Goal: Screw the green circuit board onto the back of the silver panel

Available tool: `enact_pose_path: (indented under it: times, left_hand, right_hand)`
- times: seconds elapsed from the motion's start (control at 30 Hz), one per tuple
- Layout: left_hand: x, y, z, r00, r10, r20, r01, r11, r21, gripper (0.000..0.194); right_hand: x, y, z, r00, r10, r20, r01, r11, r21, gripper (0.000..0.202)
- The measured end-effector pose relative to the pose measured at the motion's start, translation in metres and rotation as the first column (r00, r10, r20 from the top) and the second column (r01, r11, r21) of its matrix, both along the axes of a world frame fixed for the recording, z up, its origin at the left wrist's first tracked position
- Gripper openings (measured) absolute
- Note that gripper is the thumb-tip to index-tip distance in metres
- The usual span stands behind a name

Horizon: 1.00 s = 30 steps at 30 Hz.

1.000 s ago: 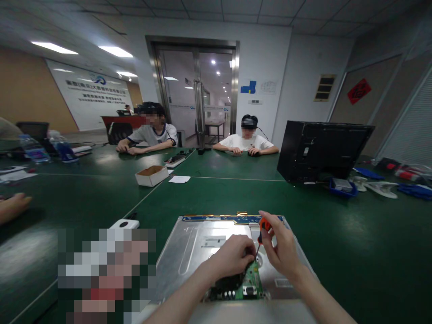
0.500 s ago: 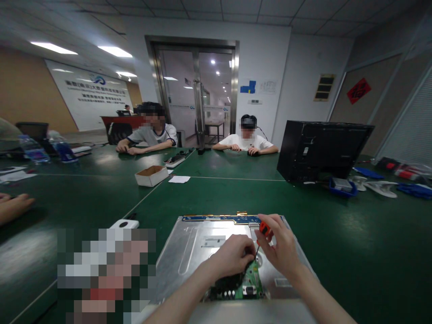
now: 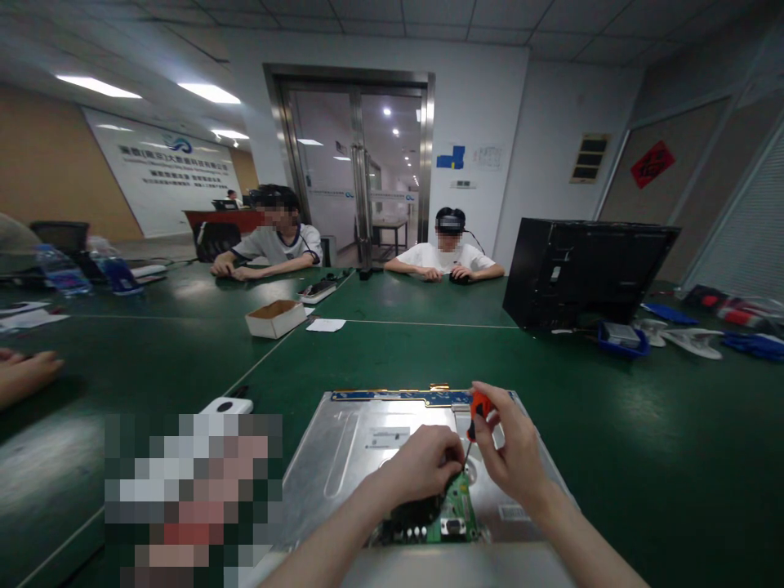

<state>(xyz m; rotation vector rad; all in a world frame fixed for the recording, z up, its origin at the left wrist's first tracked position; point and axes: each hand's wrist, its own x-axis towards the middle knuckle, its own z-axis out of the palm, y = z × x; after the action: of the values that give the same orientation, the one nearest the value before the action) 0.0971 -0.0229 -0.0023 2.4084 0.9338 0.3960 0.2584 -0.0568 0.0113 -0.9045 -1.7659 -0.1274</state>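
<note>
A screwdriver (image 3: 480,406) with an orange-red and black handle stands nearly upright in my right hand (image 3: 516,453), its thin shaft pointing down at the upper corner of a green circuit board (image 3: 461,500). My left hand (image 3: 421,464) is closed in a pinch beside the shaft's tip; whatever sits between its fingertips is hidden. Under both hands lies a silvery metal display panel (image 3: 334,469), with the green board and a dark part on its near side. A narrow blue circuit strip (image 3: 392,398) runs along the panel's far edge.
A black monitor casing (image 3: 581,269) stands at the right, with a blue tray (image 3: 623,341) before it. An open cardboard box (image 3: 275,320) and a white paper (image 3: 326,325) lie farther off on the green table (image 3: 392,355). Two people sit opposite; another person's hand (image 3: 28,376) is at left.
My right hand's fingers have shifted around the screwdriver handle, uncovering more of it. My left hand and the panel stay where they were.
</note>
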Motion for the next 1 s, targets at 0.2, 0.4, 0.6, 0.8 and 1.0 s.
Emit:
enact_pose_path:
  times: [0.2, 0.4, 0.6, 0.8, 1.0]
  left_hand:
    - [-0.001, 0.002, -0.004, 1.000, -0.017, 0.011, 0.017, 1.000, -0.004, 0.016]
    - [0.000, 0.001, 0.000, 1.000, 0.000, 0.002, 0.000, 1.000, -0.005, 0.012]
    - [0.000, 0.001, 0.001, 1.000, 0.006, -0.007, -0.006, 1.000, 0.003, 0.013]
    - [-0.001, 0.002, -0.001, 1.000, -0.006, -0.003, 0.006, 1.000, 0.001, 0.014]
    - [0.000, 0.002, -0.001, 1.000, -0.020, -0.010, 0.020, 1.000, -0.009, 0.018]
  right_hand:
    - [-0.001, 0.003, -0.002, 1.000, -0.013, 0.000, 0.013, 0.999, 0.039, 0.029]
    - [-0.003, 0.001, 0.004, 1.000, -0.027, 0.016, 0.026, 0.999, 0.028, 0.035]
    - [-0.001, 0.001, 0.001, 1.000, -0.008, 0.001, 0.008, 1.000, -0.011, 0.037]
    - [-0.002, 0.003, -0.006, 0.998, -0.026, -0.050, 0.027, 0.999, 0.020, 0.030]
    - [-0.003, 0.003, -0.008, 0.997, -0.036, -0.074, 0.037, 0.999, 0.005, 0.030]
